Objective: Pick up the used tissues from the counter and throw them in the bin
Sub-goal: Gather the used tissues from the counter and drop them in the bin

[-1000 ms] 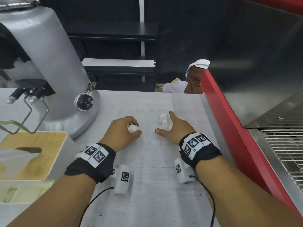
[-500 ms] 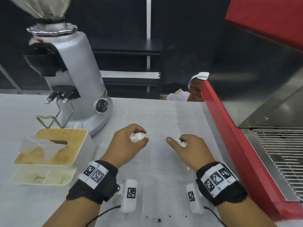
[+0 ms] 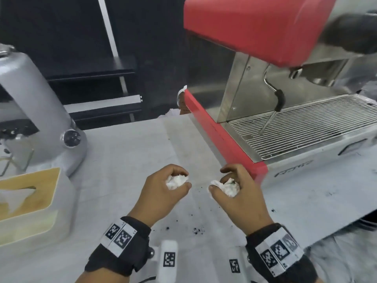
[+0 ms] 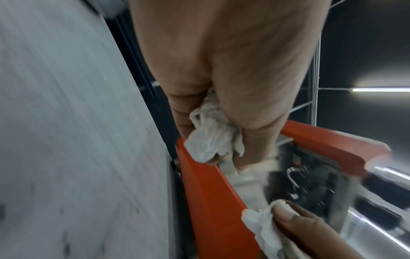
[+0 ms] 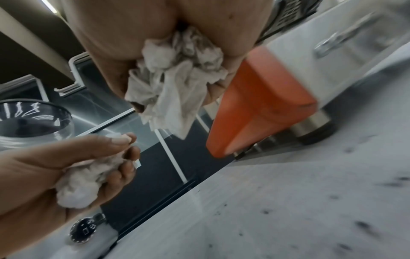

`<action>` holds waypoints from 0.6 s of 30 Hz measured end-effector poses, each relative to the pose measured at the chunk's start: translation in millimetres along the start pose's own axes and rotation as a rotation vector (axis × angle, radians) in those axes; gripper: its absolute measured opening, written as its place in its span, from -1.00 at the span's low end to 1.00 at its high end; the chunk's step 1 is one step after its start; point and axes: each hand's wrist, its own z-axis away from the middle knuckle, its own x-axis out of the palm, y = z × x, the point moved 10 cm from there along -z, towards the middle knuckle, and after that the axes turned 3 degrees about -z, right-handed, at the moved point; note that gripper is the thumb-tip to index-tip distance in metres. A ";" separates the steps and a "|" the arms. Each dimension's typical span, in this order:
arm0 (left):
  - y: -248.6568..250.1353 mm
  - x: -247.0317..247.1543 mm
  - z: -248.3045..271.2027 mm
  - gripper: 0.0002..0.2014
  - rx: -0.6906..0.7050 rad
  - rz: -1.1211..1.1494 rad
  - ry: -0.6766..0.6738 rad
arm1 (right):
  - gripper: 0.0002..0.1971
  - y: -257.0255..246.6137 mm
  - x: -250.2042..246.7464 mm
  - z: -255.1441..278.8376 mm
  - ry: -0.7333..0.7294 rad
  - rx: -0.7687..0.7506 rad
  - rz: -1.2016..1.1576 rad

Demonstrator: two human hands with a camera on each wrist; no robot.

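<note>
My left hand (image 3: 163,193) hovers above the white counter (image 3: 126,152) with its fingers curled round a crumpled white tissue (image 3: 175,181); the left wrist view shows the same tissue (image 4: 210,138) bunched in the fist. Beside it, my right hand (image 3: 236,193) grips a second crumpled tissue (image 3: 227,185), which hangs from the fingers in the right wrist view as a loose wad (image 5: 175,77). Both hands are lifted off the counter, close together near its middle. No bin is in view.
A red espresso machine (image 3: 255,33) with a steel drip grate (image 3: 302,123) stands at the right, close to my right hand. A grey coffee grinder (image 3: 38,111) is at the left, with a wooden-topped tissue box (image 3: 26,190) before it. Dark coffee grounds (image 3: 195,229) speckle the counter.
Both hands have lifted off the counter and drawn back, each with its tissue. The right hand has closed fully round its tissue. The head view has swung right toward the espresso machine.
</note>
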 end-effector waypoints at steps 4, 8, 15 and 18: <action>24.4 56.6 11.8 -0.86 0.014 0.071 -0.159 | -0.77 16.7 -43.0 35.9 0.061 -0.029 0.070; 51.2 120.9 23.0 -0.88 0.077 0.066 -0.275 | -0.82 39.9 -99.9 63.4 0.146 -0.023 0.139; 120.7 243.1 37.3 -0.86 0.178 0.053 -0.410 | -0.82 81.5 -225.3 93.9 0.320 0.029 0.158; 156.1 302.7 42.1 -0.87 0.199 0.055 -0.434 | -0.85 100.9 -289.4 101.9 0.348 0.047 0.182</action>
